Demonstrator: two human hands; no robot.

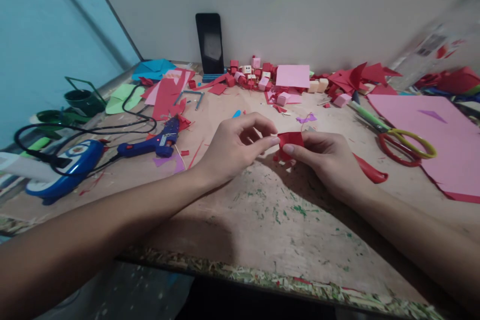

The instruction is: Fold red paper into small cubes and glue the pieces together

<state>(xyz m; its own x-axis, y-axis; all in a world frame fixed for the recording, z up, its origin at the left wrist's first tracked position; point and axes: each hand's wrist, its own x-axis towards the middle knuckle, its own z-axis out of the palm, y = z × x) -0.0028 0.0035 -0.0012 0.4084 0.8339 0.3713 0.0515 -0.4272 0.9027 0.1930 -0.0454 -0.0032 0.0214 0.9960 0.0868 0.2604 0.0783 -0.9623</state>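
Observation:
A small folded piece of red paper [291, 138] is held above the middle of the table. My right hand [326, 157] pinches it, thumb in front and the other fingers behind. At its left edge, my left hand [243, 142] has thumb and index fingertip close together on the paper; the remaining fingers are curled. Small red scraps show just beneath the paper. To the right lies a deflated red balloon [371, 169], partly hidden by my right hand.
Scissors [405, 147] lie on pink paper [450, 135] at the right. A blue glue gun [153, 142] with a black cord sits left, near a blue-and-white power strip [71, 167]. Behind, a phone [210, 42] leans on the wall beside several small red and pink cubes [264, 82].

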